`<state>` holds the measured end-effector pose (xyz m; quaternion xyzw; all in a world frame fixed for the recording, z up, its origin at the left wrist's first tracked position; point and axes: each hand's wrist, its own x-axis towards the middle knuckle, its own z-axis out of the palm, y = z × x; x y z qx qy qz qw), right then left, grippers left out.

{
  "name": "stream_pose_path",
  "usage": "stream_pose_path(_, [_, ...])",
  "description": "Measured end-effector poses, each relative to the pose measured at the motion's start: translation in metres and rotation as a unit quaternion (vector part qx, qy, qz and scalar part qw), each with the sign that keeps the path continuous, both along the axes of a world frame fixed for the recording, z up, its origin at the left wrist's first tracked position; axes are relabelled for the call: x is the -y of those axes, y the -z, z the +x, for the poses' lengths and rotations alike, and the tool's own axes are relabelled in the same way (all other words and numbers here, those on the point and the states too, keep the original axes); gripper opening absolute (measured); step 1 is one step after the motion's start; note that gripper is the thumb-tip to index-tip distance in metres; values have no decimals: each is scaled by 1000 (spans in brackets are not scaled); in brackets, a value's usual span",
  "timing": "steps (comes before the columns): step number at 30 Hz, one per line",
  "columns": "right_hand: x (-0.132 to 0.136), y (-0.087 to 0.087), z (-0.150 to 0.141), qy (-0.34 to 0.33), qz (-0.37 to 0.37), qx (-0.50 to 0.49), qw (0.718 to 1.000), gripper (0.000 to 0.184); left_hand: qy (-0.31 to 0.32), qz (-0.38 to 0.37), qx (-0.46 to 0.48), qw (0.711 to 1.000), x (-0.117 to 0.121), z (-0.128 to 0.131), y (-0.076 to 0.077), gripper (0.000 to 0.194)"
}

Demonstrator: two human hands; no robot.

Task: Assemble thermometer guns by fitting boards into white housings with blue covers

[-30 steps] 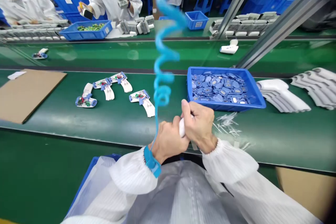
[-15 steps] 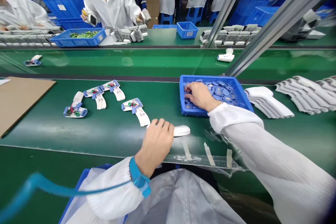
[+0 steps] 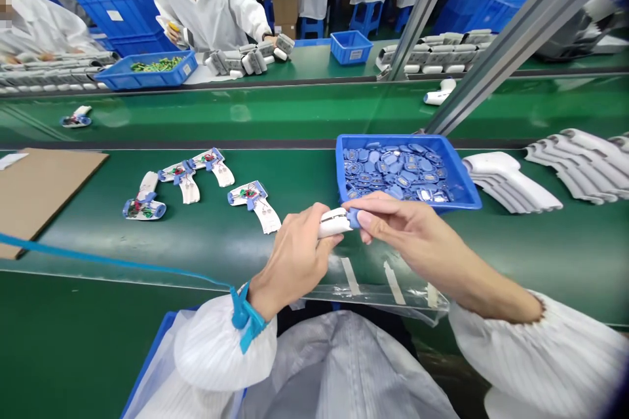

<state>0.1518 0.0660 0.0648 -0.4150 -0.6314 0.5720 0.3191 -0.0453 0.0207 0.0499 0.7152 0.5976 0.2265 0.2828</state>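
My left hand point(image 3: 297, 258) is closed around a white plastic housing point(image 3: 334, 224), held just above the green bench. At its right end my right hand point(image 3: 398, 226) pinches a small blue plastic part point(image 3: 352, 218), which touches the housing's end. Behind my hands stands a blue bin point(image 3: 410, 204) full of similar blue parts point(image 3: 393, 167). To the left lies an open white thermometer-shaped half shell point(image 3: 253, 203) with wires and a blue piece, and several more like it lie further left.
White shells point(image 3: 511, 177) are stacked right of the bin. A brown board point(image 3: 54, 183) lies at the left. Beyond runs a green conveyor belt point(image 3: 295, 111) carrying a few units. A metal post point(image 3: 521, 33) slants across the right. A co-worker point(image 3: 211, 6) sits opposite.
My right hand has come out of the bin with a blue part and brought it to the housing's end. My left hand has raised and turned the housing. Units on the belt have shifted right.
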Motion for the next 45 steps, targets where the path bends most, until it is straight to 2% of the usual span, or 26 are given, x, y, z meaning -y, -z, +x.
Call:
stream_pose_path(4, [10, 9, -1, 25, 51, -26, 998, 24, 26, 20, -28, 999, -1, 6, 1, 11])
stream_pose_path(7, [15, 14, -2, 43, 154, 26, 987, 25, 46, 28, -49, 997, 0, 7, 1, 18])
stream_pose_path(10, [20, 18, -6, 52, 269, 96, 957, 26, 68, 60, -49, 995, -1, 10, 5, 27])
stream_pose_path(12, [23, 23, -9, 73, 331, 130, 932, 23, 68, 119, -59, 989, -2, 12, 10, 30])
stream_pose_path(15, [29, 34, -7, 108, 367, 156, 910, 20, 68, 192, -96, 974, -2, 17, 17, 31])
stream_pose_path(17, [35, 41, -1, 121, 357, 163, 912, 18, 78, 193, -89, 974, 2, 19, 22, 28])
stream_pose_path(18, [38, 43, 2, 127, 346, 171, 914, 18, 55, 189, -70, 978, 4, 20, 25, 27])
stream_pose_path(20, [47, 45, 9, 136, 332, 193, 913, 17, -52, 182, -15, 982, 8, 24, 33, 28])
stream_pose_path(22, [58, 45, 13, 130, 326, 212, 912, 18, -181, 176, 19, 967, 11, 29, 42, 38])
stream_pose_path(24, [69, 47, 14, 135, 337, 220, 905, 18, -233, 188, 6, 954, 10, 34, 50, 48])
stream_pose_path(28, [83, 55, 12, 172, 362, 234, 886, 23, -197, 231, -64, 951, 0, 38, 57, 48])
stream_pose_path(31, [84, 61, 11, 184, 357, 240, 884, 17, -163, 242, -91, 952, -5, 35, 56, 47])
stream_pose_path(33, [81, 63, 11, 169, 328, 245, 897, 14, -158, 247, -104, 951, -5, 32, 55, 48])
stream_pose_path(35, [79, 65, 10, 109, 289, 238, 921, 17, -158, 244, -109, 951, -2, 32, 55, 51])
stream_pose_path(37, [80, 67, 8, 59, 272, 238, 930, 22, -158, 241, -107, 952, -2, 35, 56, 52])
stream_pose_path(41, [80, 71, 1, 109, 285, 274, 912, 40, -141, 217, -116, 959, -11, 37, 53, 51])
stream_pose_path(43, [76, 70, 0, 129, 233, 257, 929, 46, -115, 164, -101, 975, -13, 32, 46, 51])
stream_pose_path(45, [69, 69, 0, 134, 84, 223, 962, 50, -78, 128, -47, 988, -7, 23, 40, 40])
